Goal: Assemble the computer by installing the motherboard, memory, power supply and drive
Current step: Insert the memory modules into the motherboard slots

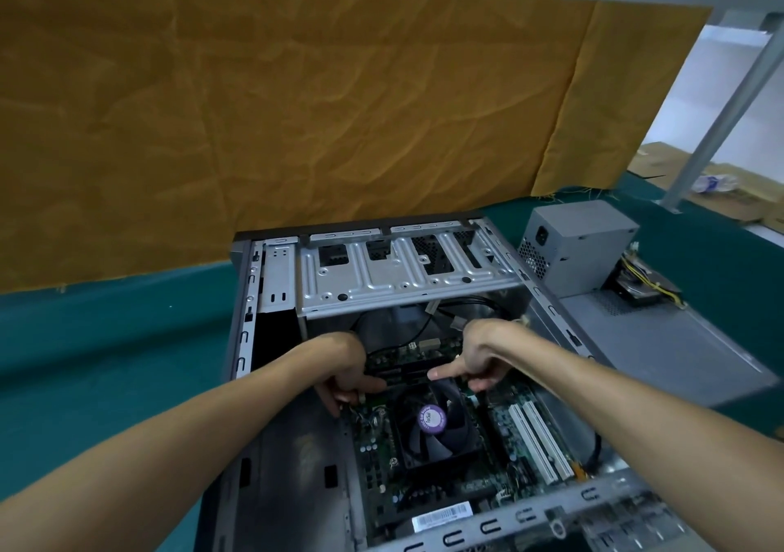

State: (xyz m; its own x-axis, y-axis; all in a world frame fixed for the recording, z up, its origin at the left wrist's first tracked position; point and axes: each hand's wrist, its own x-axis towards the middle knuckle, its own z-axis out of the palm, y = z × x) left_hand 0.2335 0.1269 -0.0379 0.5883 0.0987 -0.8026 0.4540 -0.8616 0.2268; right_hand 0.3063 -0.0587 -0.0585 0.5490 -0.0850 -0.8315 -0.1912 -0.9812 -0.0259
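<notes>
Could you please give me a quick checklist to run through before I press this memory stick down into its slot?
1. Motherboard sits inside the case: ok.
2. Memory stick lies along the slot beyond the CPU fan: ok.
3. Left hand and right hand press down at opposite ends of the stick: ok.
4. Slot latches open and notch aligned: cannot tell, the hands hide them.
5. Loose black cables under the drive cage stay off the slot: ok.
6. Power supply is not yet installed; it stands on the table beside the case: ok.
</notes>
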